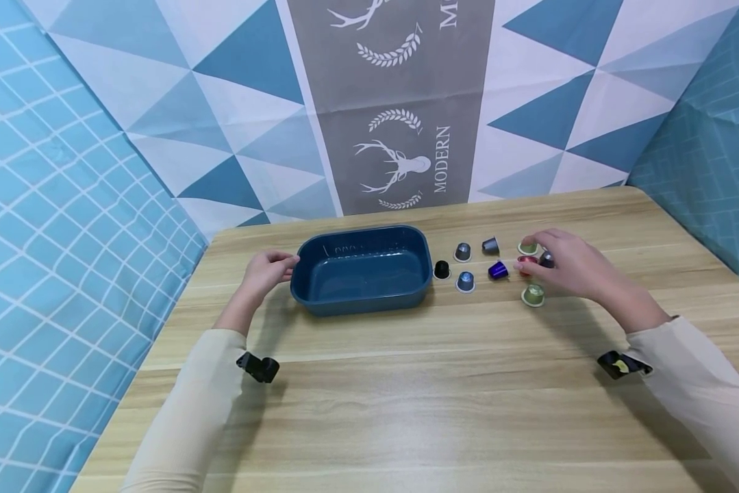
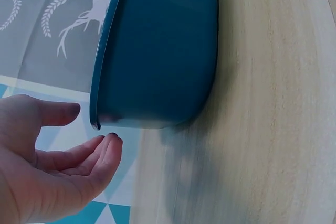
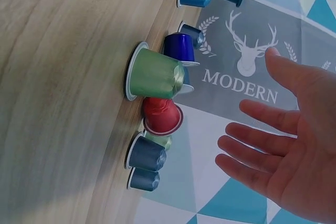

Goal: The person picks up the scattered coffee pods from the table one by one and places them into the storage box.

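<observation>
My left hand (image 1: 264, 275) is at the left end of a dark blue rectangular basin (image 1: 361, 302). In the left wrist view, its loosely bent fingers and thumb are right by the basin's rim (image 2: 96, 98). Over the right-hand coffee capsules is my right hand (image 1: 571, 266), thumb and fingers spread apart with nothing between them in the right wrist view. Nearest to it are a red capsule (image 3: 161, 116), a light green capsule (image 3: 155, 74) and a dark grey-blue capsule (image 3: 147, 152). From the head view, the hand partly covers the red one.
Between basin and right hand lie a black capsule (image 1: 442, 270), a light blue capsule (image 1: 465, 281), a purple-blue capsule (image 1: 498, 270) and two grey ones. The wooden table (image 1: 406, 411) meets a patterned cloth backdrop (image 1: 400, 157) behind.
</observation>
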Demonstrator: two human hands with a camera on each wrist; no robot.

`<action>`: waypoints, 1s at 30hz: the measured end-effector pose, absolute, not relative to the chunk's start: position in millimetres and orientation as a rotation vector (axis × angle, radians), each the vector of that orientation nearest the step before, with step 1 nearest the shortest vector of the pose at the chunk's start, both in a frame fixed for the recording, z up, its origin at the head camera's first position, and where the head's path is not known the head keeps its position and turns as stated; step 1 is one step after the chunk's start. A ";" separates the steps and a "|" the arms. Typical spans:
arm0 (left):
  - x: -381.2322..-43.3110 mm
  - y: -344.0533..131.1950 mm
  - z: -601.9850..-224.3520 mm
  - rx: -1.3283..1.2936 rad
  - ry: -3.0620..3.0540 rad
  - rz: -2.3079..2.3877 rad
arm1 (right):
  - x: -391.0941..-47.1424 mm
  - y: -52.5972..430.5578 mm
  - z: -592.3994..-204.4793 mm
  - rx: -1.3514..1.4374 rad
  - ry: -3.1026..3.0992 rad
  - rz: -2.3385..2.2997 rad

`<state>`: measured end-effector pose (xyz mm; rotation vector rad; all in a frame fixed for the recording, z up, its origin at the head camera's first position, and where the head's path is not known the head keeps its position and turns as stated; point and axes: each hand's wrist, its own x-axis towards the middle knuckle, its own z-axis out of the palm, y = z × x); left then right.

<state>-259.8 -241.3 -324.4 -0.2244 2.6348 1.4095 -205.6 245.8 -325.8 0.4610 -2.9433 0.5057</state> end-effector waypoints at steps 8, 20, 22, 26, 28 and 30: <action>-261.2 -242.5 -325.5 -0.236 2.614 1.413 | -202.4 246.4 -325.3 0.436 -2.969 0.479; -261.7 -244.5 -325.5 -0.265 2.522 1.408 | -198.8 248.8 -327.6 0.482 -2.993 0.484; -261.8 -244.5 -325.4 -0.269 2.518 1.403 | -198.1 249.1 -328.8 0.495 -2.998 0.479; -262.3 -244.1 -324.9 -0.271 2.519 1.392 | -196.9 248.5 -329.9 0.507 -2.999 0.476; -262.5 -243.8 -324.4 -0.265 2.518 1.391 | -196.5 247.9 -330.1 0.508 -3.005 0.479; -262.8 -243.7 -324.1 -0.262 2.514 1.391 | -196.0 247.4 -330.2 0.510 -3.012 0.481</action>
